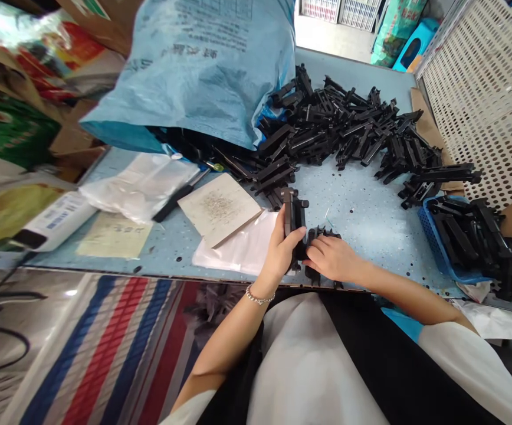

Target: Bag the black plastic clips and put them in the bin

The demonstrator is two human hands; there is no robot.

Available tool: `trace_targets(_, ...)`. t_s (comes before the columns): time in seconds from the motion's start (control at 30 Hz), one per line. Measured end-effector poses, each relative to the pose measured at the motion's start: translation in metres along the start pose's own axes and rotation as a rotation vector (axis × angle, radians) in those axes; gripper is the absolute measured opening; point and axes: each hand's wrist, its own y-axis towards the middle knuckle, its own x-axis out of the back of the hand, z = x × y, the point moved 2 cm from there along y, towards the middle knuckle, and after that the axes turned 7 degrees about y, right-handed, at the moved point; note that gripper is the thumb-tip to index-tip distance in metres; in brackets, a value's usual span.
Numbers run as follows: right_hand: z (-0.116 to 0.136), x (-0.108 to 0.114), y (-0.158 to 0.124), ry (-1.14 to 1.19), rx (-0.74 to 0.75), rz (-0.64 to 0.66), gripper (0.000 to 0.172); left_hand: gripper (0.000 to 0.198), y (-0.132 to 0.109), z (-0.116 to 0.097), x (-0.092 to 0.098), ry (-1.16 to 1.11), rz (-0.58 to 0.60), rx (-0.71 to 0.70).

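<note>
My left hand (281, 248) is wrapped round a black plastic part (288, 215), held upright near the front edge of the blue table (353, 200). Just to its right, my right hand (332, 257) has its fingers closed on another black part (320, 233) at the table edge. The two parts are close together, and the fingers partly cover both. Behind the hands lies a large heap of similar black parts (331, 124).
A blue sack (212, 71) stands at the back left. A square board (218, 209) rests on clear plastic sheets (238, 251). Plastic bags (138, 186) lie further left. At the right are a blue basket (437, 242) of black parts and a perforated white crate (490, 88).
</note>
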Motion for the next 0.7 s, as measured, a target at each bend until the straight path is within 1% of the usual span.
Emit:
trace_targets(0.07, -0.001, -0.009, -0.002, 0.093, -0.088, 0.029, 0.030, 0.061, 0.001, 0.004, 0.003, 0.071, -0.016, -0.027)
trace_targets(0.1, -0.004, -0.011, 0.000, 0.169, -0.144, 0.067, 0.032, 0.061, 0.001, 0.009, 0.005, 0.126, -0.036, -0.032)
trace_targets(0.17, -0.017, -0.007, 0.011, 0.294, -0.229, 0.145, 0.037, 0.065, 0.002, 0.025, 0.010, 0.242, -0.063, -0.012)
trace_targets(0.2, -0.028, 0.000, 0.021, 0.312, -0.264, 0.145, 0.038, 0.067, 0.001, 0.035, 0.010, 0.287, -0.058, 0.013)
trace_targets(0.23, -0.043, 0.010, 0.032, 0.296, -0.310, 0.100, 0.038, 0.067, -0.001, 0.046, 0.009, 0.320, -0.042, 0.040)
trace_targets(0.27, -0.060, 0.022, 0.046, 0.243, -0.376, -0.004, 0.038, 0.064, -0.005, 0.058, 0.006, 0.348, -0.021, 0.059)
trace_targets(0.3, -0.081, 0.036, 0.061, 0.168, -0.477, -0.146, 0.039, 0.060, -0.009, 0.068, 0.000, 0.381, -0.003, 0.060)
trace_targets(0.37, -0.124, 0.063, 0.090, 0.024, -0.674, -0.414, 0.044, 0.051, -0.020, 0.085, -0.017, 0.475, 0.012, 0.007)
trace_targets(0.4, -0.145, 0.074, 0.103, -0.025, -0.746, -0.504, 0.049, 0.048, -0.026, 0.090, -0.026, 0.528, 0.008, -0.032)
trace_targets(0.47, -0.181, 0.089, 0.126, -0.068, -0.845, -0.563, 0.065, 0.048, -0.036, 0.096, -0.042, 0.604, -0.003, -0.085)
trace_targets(0.5, -0.195, 0.093, 0.133, -0.060, -0.866, -0.568, 0.070, 0.050, -0.038, 0.096, -0.046, 0.610, -0.003, -0.096)
trace_targets(0.53, -0.205, 0.095, 0.138, -0.046, -0.871, -0.571, 0.071, 0.050, -0.039, 0.096, -0.047, 0.595, -0.004, -0.103)
trace_targets(0.6, -0.215, 0.092, 0.137, -0.013, -0.837, -0.593, 0.060, 0.051, -0.036, 0.092, -0.042, 0.509, -0.015, -0.117)
trace_targets(0.67, -0.212, 0.081, 0.124, 0.000, -0.767, -0.623, 0.049, 0.050, -0.026, 0.086, -0.031, 0.372, -0.033, -0.124)
trace_targets(0.7, -0.208, 0.074, 0.115, 0.003, -0.717, -0.635, 0.049, 0.048, -0.019, 0.082, -0.026, 0.296, -0.035, -0.118)
